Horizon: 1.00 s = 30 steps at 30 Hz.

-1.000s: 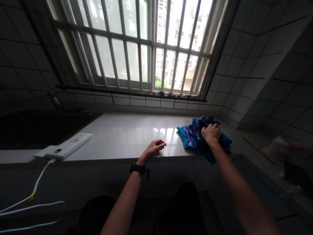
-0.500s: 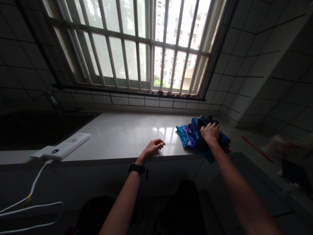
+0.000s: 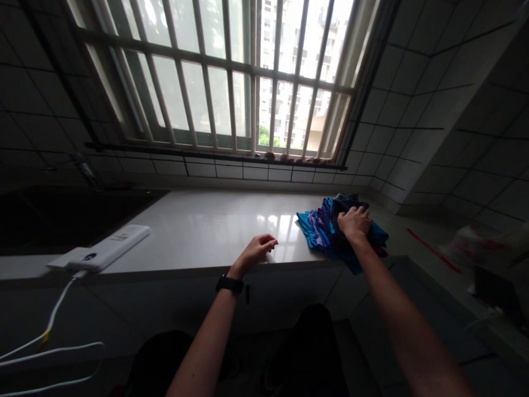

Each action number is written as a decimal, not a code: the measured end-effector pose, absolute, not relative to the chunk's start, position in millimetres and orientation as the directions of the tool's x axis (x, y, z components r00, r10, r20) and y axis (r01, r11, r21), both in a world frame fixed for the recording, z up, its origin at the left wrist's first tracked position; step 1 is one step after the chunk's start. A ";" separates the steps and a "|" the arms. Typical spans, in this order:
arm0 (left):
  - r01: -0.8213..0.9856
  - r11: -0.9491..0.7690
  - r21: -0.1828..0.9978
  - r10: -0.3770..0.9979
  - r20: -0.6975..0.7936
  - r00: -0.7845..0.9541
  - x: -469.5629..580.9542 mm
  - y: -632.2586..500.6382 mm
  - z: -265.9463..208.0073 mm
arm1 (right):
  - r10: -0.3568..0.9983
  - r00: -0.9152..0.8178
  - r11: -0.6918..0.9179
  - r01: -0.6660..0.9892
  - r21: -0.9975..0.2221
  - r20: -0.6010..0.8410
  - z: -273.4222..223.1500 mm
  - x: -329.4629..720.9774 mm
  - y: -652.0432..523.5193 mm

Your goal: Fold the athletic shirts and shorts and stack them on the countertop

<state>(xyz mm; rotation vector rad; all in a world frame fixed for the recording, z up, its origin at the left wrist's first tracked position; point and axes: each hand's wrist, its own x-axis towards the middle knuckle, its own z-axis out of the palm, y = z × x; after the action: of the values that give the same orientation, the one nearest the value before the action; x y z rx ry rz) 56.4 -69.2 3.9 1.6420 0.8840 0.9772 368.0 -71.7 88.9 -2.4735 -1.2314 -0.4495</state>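
A heap of crumpled clothes (image 3: 317, 225) in bright blue, purple and dark navy lies at the right of the white countertop (image 3: 215, 220), partly hanging over its front edge. My right hand (image 3: 354, 221) is on top of the heap, its fingers curled into the dark cloth. At the counter's front edge, left of the clothes, rests my left hand (image 3: 257, 250). Its fingers are loosely curled together with nothing visible in them. A black band (image 3: 230, 284) circles the left wrist.
A white power bank (image 3: 118, 248) with a cable sits at the counter's left, beside the dark sink (image 3: 78, 215) and faucet (image 3: 86, 171). A red strip (image 3: 433, 251) and a plastic bag (image 3: 471, 245) lie at the right. Behind is a barred window (image 3: 223, 71).
The whole view has shifted very slightly. Both hands and the clothes stay in the same places relative to the counter.
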 end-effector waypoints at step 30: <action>0.111 -0.256 0.960 0.885 0.187 0.426 55.8 -68.3 2.7 | 0.712 0.572 -0.566 0.811 -0.148 0.408 90.7 367.9 -71.8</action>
<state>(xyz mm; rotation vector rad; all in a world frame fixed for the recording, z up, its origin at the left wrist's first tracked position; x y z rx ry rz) 55.8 -68.3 2.7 1.6687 0.8795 0.9580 367.9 -71.8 90.7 -2.4879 -1.2465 -0.4369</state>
